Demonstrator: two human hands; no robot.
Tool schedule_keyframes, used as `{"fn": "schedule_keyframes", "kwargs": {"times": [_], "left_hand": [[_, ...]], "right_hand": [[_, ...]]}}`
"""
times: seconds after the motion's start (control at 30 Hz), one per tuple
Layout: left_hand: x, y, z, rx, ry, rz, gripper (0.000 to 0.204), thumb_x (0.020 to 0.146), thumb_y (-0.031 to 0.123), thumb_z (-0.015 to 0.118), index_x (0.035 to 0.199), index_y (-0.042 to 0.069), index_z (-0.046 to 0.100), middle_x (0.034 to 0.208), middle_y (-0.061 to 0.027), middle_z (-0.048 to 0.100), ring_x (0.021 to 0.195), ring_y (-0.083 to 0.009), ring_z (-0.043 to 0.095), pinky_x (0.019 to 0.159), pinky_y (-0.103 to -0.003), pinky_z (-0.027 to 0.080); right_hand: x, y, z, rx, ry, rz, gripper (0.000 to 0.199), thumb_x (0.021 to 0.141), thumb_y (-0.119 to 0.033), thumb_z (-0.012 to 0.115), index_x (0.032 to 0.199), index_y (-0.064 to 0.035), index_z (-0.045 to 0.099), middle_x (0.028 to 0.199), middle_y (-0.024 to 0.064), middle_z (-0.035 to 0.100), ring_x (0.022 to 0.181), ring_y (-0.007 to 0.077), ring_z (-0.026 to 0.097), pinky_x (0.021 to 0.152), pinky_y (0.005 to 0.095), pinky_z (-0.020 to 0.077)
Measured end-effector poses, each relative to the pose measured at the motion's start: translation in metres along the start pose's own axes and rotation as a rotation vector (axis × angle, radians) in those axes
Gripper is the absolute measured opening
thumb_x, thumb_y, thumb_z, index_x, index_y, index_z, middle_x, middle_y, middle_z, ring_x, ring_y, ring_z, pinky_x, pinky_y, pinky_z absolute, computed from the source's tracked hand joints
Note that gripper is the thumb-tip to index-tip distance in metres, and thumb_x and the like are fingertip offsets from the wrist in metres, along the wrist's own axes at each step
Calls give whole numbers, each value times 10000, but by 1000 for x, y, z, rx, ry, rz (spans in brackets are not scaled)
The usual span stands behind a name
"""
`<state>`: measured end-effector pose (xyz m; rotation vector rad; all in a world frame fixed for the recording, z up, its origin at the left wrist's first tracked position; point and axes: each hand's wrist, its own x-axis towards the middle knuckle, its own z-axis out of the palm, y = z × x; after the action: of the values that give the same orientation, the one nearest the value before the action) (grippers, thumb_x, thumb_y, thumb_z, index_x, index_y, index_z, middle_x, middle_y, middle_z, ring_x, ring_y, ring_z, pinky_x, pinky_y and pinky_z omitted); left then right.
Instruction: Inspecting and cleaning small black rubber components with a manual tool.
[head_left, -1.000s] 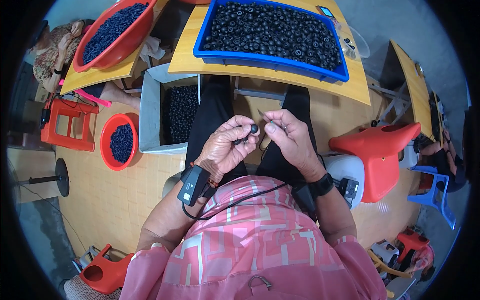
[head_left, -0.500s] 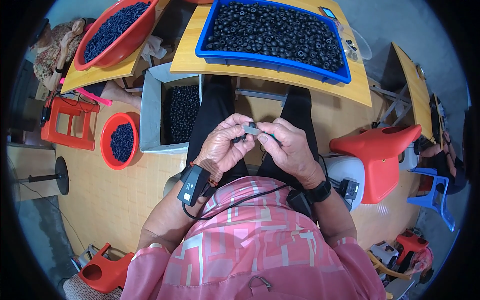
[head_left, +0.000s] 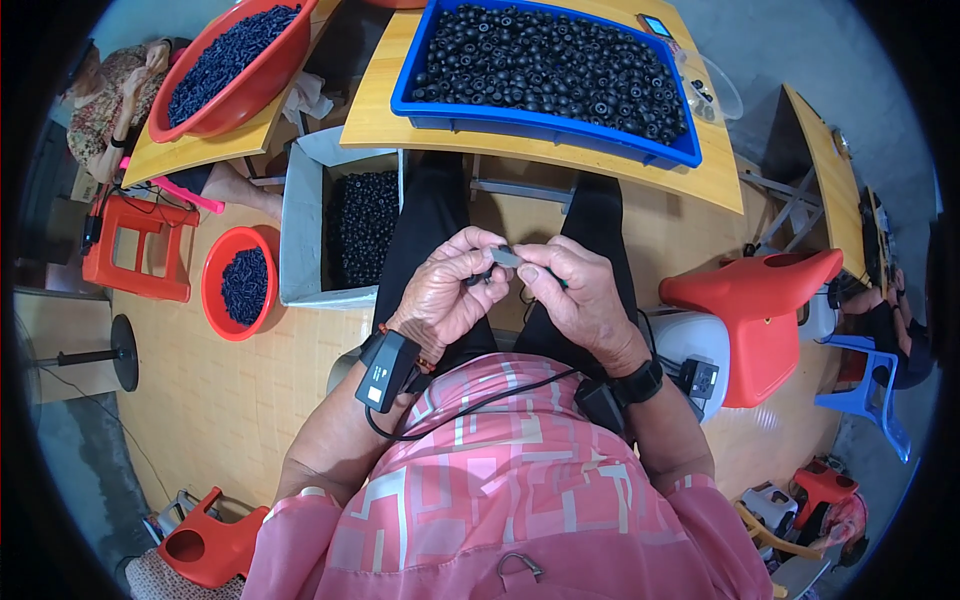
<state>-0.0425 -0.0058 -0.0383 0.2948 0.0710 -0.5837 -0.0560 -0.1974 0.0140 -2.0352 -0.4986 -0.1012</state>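
Far left of frame: one orange stool (head_left: 135, 255) on the floor, one small red bowl (head_left: 237, 283) of black parts beside it. Upper left: one large red basin (head_left: 232, 65) heaped with black parts, sitting on a wooden desk (head_left: 205, 145). A second person (head_left: 112, 95) sits at that desk's far left edge.

Left of centre: one grey box (head_left: 300, 235) on the floor, filled with black parts, just beside the person's left leg.

Centre: left hand (head_left: 447, 290) and right hand (head_left: 575, 295) meet over the lap. Both sets of fingers pinch one small grey piece (head_left: 506, 257) between them, fingertips closed on it from either side. A small dark part (head_left: 483, 277) shows under the left thumb; can't tell what it is. One black device (head_left: 385, 370) is strapped at the left wrist, one black band (head_left: 640, 382) at the right, with one cable running across the pink shirt.

Top centre: one blue tray (head_left: 540, 125) full of black round parts on a second wooden desk (head_left: 560, 165).

Right: one red plastic stool (head_left: 760, 310) near the right elbow, one blue chair (head_left: 865, 395) further right. A third wooden desk (head_left: 830, 170) is at the upper right.
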Motion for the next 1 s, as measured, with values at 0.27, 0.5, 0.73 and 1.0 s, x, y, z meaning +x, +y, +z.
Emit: {"fn": "schedule_keyframes", "kwargs": {"times": [0.27,0.5,0.73,1.0], "left_hand": [[-1,2,2,54,31,15,136,922,-4,589,1055,2,618,968,-140,664,815,-178,642,707,-273,522],[-2,4,10,51,-17,40,147,919,13,621,1066,6,620,948,-144,645,810,-182,621,675,-265,497],[-1,-2,11,59,25,28,146,916,20,635,1059,0,615,970,-154,649,835,-181,618,700,-273,513],[1,-3,11,146,42,14,75,930,-4,614,994,21,582,922,-107,643,799,-167,632,696,-278,532]], "right_hand": [[2,-2,-2,-2,-27,3,208,884,-90,676,1067,8,675,783,127,600,665,241,617,598,319,481],[2,24,0,88,151,134,198,935,-104,619,1078,22,670,870,85,681,749,114,619,698,265,492],[-2,17,4,344,109,256,233,909,-88,668,1112,25,649,941,76,713,836,82,634,744,250,513],[1,4,8,365,56,237,183,857,-37,722,1024,13,665,875,25,701,777,41,607,694,210,499]]}}
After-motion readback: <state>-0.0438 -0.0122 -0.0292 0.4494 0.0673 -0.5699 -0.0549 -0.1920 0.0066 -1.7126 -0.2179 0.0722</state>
